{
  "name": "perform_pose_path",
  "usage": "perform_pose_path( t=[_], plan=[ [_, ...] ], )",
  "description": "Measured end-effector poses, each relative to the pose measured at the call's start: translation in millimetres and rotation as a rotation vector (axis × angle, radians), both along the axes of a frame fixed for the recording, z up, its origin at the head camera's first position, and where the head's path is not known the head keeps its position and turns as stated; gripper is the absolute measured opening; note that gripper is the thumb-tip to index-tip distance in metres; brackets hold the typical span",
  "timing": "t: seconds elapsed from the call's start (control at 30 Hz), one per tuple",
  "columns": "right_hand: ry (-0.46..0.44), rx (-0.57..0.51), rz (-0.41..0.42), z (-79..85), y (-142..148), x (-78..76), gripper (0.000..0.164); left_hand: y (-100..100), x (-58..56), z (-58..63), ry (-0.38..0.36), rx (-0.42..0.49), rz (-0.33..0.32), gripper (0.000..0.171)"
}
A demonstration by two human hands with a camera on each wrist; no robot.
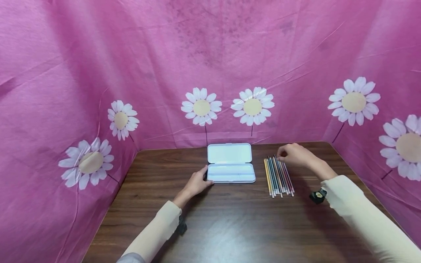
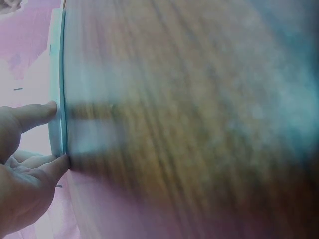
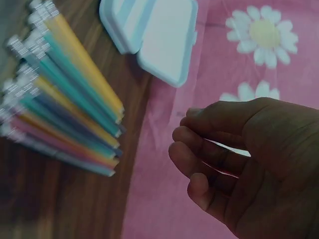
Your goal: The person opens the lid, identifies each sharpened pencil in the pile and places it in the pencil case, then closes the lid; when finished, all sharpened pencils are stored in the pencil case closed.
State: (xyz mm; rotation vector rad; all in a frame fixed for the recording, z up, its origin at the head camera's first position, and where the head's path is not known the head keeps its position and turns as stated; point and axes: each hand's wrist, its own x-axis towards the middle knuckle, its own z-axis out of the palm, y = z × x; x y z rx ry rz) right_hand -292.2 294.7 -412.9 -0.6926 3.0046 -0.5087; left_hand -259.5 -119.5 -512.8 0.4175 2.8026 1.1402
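Observation:
A white pencil case (image 1: 231, 173) lies open on the table, its lid (image 1: 229, 153) tipped back toward the cloth. My left hand (image 1: 196, 182) holds the case by its front left corner, thumb at the front and fingers along the left side. In the left wrist view, that hand (image 2: 30, 169) touches the edge of the case (image 2: 56, 84). Several pencils (image 1: 278, 177) in different colours lie side by side, right of the case. Above their far ends is my right hand (image 1: 297, 154). The right wrist view shows this hand (image 3: 249, 154) loosely curled, holding nothing, apart from the pencils (image 3: 70, 94).
The brown wooden table (image 1: 227, 223) reaches back to a pink cloth (image 1: 158, 65) printed with daisies, which surrounds it at the back and both sides. White eraser ends of the pencils face the near side. A dark wrist camera (image 1: 317, 196) sits below the right cuff.

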Motion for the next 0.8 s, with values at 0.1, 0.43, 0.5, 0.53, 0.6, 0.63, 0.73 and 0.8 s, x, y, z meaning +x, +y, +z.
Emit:
perform_pose_path(
  t=[0.1, 0.43, 0.5, 0.53, 0.6, 0.63, 0.73, 0.8],
  plan=[
    [-0.005, -0.006, -0.065, -9.8, 17.2, 7.4, 0.009, -0.2, 0.6, 0.1, -0.002, 0.003, 0.000, 0.080],
    [-0.110, -0.074, -0.215, -52.5, 42.6, 17.1, 0.013, 0.5, 1.1, 1.6, -0.014, 0.015, 0.001, 0.079],
    [-0.136, -0.083, -0.228, -60.4, 44.5, 17.9, 0.014, 0.9, 1.1, 1.4, -0.020, 0.010, 0.000, 0.079],
    [-0.149, -0.088, -0.235, -63.9, 44.8, 18.4, 0.015, 1.0, 0.9, 1.3, -0.023, 0.009, -0.001, 0.079],
    [-0.173, -0.095, -0.242, -70.6, 45.4, 18.6, 0.015, 1.1, 0.7, 1.0, -0.020, 0.007, 0.000, 0.079],
    [-0.180, -0.098, -0.242, -73.8, 45.8, 18.6, 0.015, 1.1, 0.6, 0.7, -0.018, 0.006, -0.001, 0.079],
    [-0.202, -0.100, -0.265, -78.9, 44.0, 18.9, 0.017, 0.8, 0.4, 0.6, -0.016, 0.013, 0.000, 0.079],
    [-0.204, -0.098, -0.276, -81.0, 42.8, 18.7, 0.017, 0.4, 0.3, 0.5, -0.012, 0.010, -0.002, 0.079]
  ],
)
